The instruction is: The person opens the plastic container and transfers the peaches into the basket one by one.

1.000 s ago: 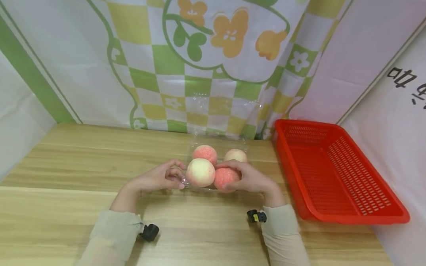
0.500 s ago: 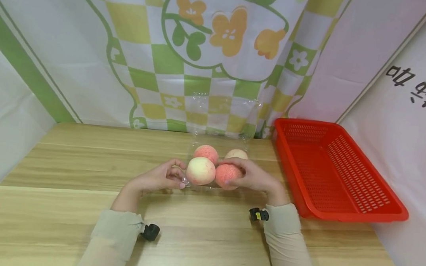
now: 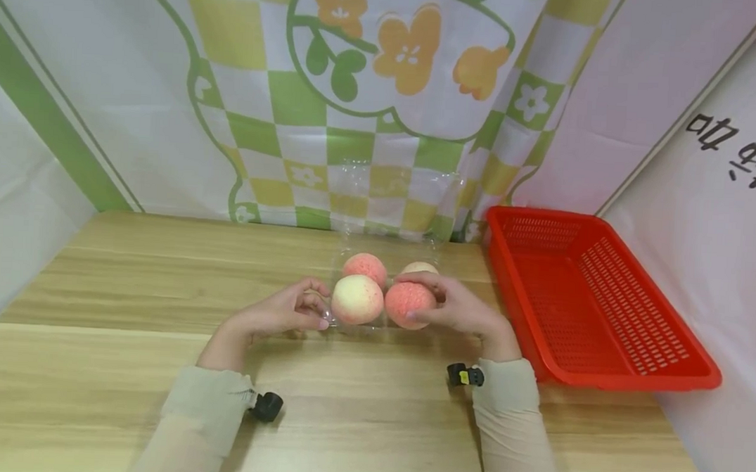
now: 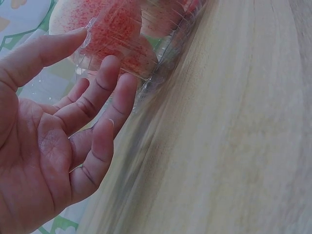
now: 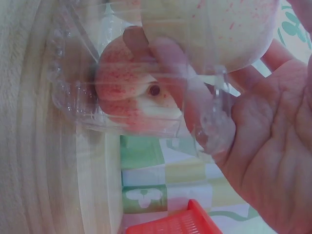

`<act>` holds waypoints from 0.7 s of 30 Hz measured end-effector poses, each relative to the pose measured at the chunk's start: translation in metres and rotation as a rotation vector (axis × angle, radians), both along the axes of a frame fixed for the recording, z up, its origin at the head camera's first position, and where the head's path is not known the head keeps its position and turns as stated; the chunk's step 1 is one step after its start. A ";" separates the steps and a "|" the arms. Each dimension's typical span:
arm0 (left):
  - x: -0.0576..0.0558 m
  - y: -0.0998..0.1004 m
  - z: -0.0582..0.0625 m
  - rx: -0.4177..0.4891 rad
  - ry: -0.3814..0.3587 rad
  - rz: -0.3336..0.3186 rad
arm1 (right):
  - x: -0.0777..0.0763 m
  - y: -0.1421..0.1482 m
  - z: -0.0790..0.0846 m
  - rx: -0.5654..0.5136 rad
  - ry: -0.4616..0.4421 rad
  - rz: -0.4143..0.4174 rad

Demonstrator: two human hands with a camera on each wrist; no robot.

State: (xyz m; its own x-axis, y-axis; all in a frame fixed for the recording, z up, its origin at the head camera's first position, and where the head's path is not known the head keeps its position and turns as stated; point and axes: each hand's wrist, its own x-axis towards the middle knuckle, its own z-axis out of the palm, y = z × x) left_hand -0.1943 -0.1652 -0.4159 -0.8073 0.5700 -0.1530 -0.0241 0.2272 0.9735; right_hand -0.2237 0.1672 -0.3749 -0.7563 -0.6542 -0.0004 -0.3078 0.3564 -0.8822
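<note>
Near pink peach [image 3: 409, 306] has shifted right, away from the near pale peach [image 3: 357, 300]; our right grip [image 3: 465, 309] is curled round it at the clear box [image 3: 387, 243]'s near-right. Left grip [image 3: 278, 312], loosely bent, touches the box. We judge it's working loose.

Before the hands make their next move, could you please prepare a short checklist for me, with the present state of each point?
1. Right hand gripping the front-right peach: ok.
2. Front-right peach touching the floor of the clear container: cannot tell.
3. Left hand at the container's left edge: ok, thumb at the rim; how firmly it holds, cannot tell.
4. Lid open: ok, raised behind the peaches.
5. Front-left peach and back-left peach in the container: ok.
6. Red basket upright, right of the container: ok.
</note>
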 end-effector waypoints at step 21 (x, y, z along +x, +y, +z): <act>0.002 0.002 0.004 0.014 -0.033 0.002 | 0.003 0.010 0.014 -0.060 0.015 -0.100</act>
State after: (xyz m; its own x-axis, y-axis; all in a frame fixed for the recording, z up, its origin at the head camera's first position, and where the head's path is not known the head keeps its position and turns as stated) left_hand -0.1920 -0.1630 -0.4121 -0.8034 0.5702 -0.1715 -0.0566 0.2135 0.9753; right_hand -0.2211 0.1772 -0.3604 -0.8173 -0.5742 0.0479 -0.2864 0.3326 -0.8985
